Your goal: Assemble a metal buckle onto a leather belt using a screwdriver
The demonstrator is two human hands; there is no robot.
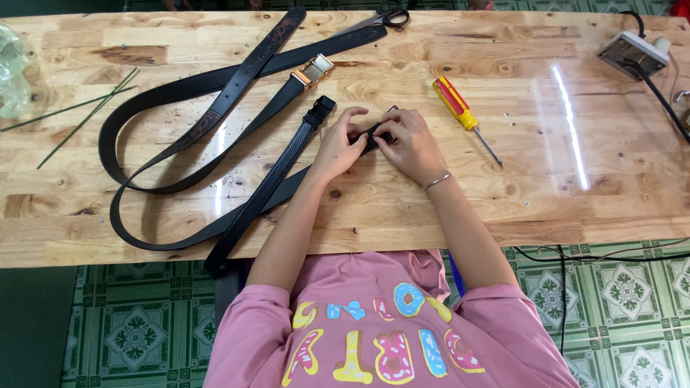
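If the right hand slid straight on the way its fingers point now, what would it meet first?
The right hand points leftward at the small black buckle piece it pinches, then directly at the left hand on the same piece. Beyond that lies the black belt strap, as far as depth shows.

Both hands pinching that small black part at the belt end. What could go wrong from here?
1. The small black part is pinched between both hands; it could slip out or nip a finger.
2. The screwdriver lies close to the right hand; a nudge might roll it.
3. One black belt hangs over the table edge and may slide off.
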